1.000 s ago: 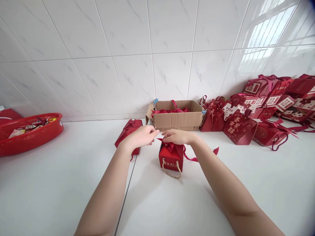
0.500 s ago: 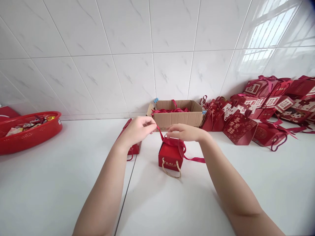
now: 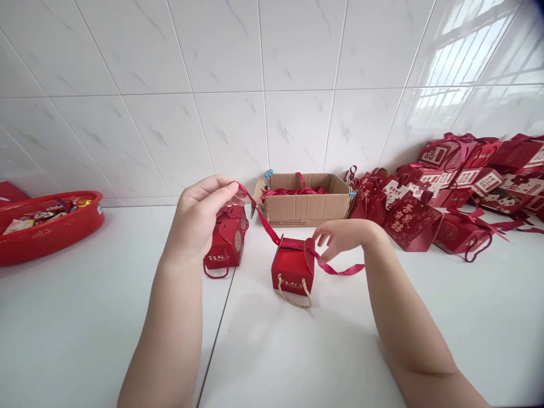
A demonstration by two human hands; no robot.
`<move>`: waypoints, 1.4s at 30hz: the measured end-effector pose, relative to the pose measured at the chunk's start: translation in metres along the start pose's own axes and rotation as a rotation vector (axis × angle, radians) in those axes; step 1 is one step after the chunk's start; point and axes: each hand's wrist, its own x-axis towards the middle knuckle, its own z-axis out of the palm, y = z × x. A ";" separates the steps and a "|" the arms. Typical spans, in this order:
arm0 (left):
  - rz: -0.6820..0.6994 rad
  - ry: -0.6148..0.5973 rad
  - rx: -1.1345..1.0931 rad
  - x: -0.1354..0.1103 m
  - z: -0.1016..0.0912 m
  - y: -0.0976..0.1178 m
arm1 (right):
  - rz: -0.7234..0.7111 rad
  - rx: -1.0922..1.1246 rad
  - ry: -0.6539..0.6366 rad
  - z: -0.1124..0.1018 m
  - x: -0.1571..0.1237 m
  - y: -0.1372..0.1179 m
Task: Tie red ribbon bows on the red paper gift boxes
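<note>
Our left hand [image 3: 199, 218] pinches the ribbon [image 3: 264, 222] taut at centre frame, right hand [image 3: 345, 238] pinching its loop; overpulling could tip the box [image 3: 291, 271].

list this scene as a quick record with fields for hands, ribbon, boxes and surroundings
left hand: raised, pinching one end of the red ribbon, pulled taut
right hand: beside the top of the small red gift box, fingers at the ribbon; grip unclear
box: upright on the white counter, rope handle in front
ribbon tail: trails right on the counter
behind left hand: second red box
at wall: open cardboard box, heap of red gift boxes right of it
far left: red basket
</note>
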 end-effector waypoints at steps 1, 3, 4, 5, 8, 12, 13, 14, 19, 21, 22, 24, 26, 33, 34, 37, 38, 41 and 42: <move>0.005 0.019 -0.019 0.001 0.000 0.000 | 0.023 -0.026 -0.022 0.001 0.001 -0.002; 0.023 0.063 -0.062 0.002 -0.001 0.000 | 0.058 -0.074 -0.026 0.003 0.003 -0.007; 0.035 0.076 -0.085 0.002 -0.002 0.000 | 0.060 -0.087 -0.021 0.005 0.005 -0.010; 0.048 0.081 -0.107 0.003 -0.003 0.001 | 0.052 -0.091 -0.017 0.006 0.006 -0.012; 0.085 0.063 -0.152 0.002 -0.006 0.003 | 0.019 -0.086 -0.016 0.010 0.010 -0.016; 0.140 0.077 -0.136 -0.001 -0.009 0.007 | -0.034 -0.109 0.029 0.013 0.017 -0.016; 0.155 0.088 -0.138 -0.001 -0.009 0.007 | -0.045 -0.110 0.044 0.014 0.018 -0.015; 0.168 0.098 -0.147 -0.001 -0.010 0.008 | -0.046 -0.106 0.059 0.014 0.019 -0.014; 0.185 0.091 -0.181 -0.001 -0.012 0.008 | 0.024 -0.049 0.106 0.006 0.012 -0.004; 0.177 0.089 -0.177 0.000 -0.014 0.008 | 0.002 -0.037 0.117 0.000 0.003 0.001; 0.168 0.088 -0.169 0.000 -0.014 0.008 | -0.013 -0.023 0.143 -0.002 -0.003 0.003; 0.138 0.082 -0.141 0.000 -0.015 0.008 | -0.056 0.042 0.222 -0.006 -0.013 0.006; 0.117 0.093 -0.127 0.000 -0.015 0.009 | -0.128 0.168 0.292 -0.009 -0.022 0.009; 0.053 0.071 -0.108 -0.001 -0.014 0.010 | -0.563 0.674 0.323 -0.012 -0.030 0.018; 0.048 0.064 -0.107 -0.001 -0.014 0.010 | -0.607 0.744 0.314 -0.012 -0.028 0.019; 0.049 0.034 -0.115 -0.002 -0.010 0.011 | -0.677 0.882 0.314 -0.011 -0.020 0.022; 0.051 0.025 -0.118 -0.002 -0.009 0.011 | -0.683 0.900 0.323 -0.010 -0.018 0.022; 0.051 0.017 -0.127 -0.003 -0.007 0.010 | -0.676 0.916 0.348 -0.009 -0.016 0.019; 0.047 0.019 -0.131 -0.002 -0.007 0.010 | -0.666 0.913 0.358 -0.008 -0.016 0.017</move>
